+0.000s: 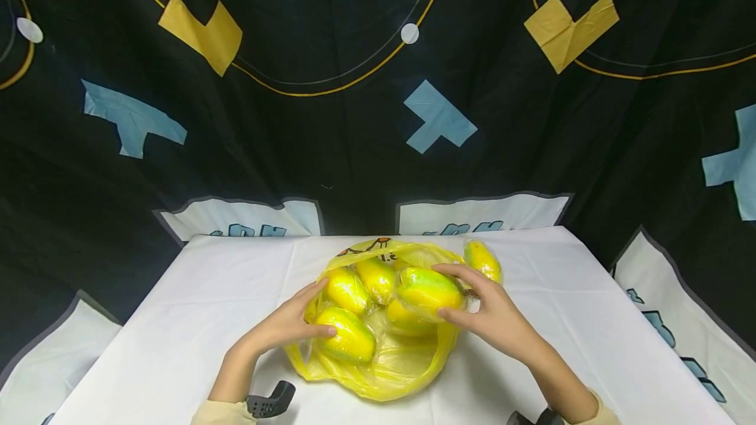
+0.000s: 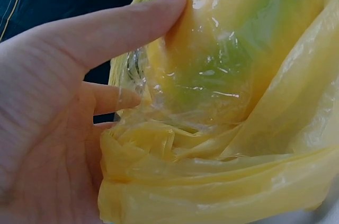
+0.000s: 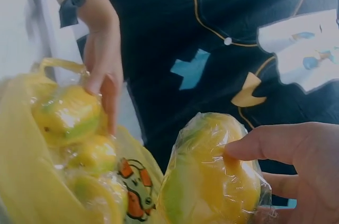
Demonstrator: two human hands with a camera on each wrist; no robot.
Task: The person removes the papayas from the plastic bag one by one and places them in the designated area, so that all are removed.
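Note:
A yellow plastic bag lies with its mouth wide, holding several yellow-green mangoes in clear wrap. My right hand grips one wrapped mango between thumb and fingers at the bag's right side; the right wrist view shows that same mango close up. At the left side, my left hand has its thumb on another mango. In the left wrist view its fingers reach behind that mango, against the clear wrap, and the yellow bag bunches below.
One more wrapped mango lies outside the bag, at the back right of the white-covered table. A dark patterned curtain hangs behind the table's far edge.

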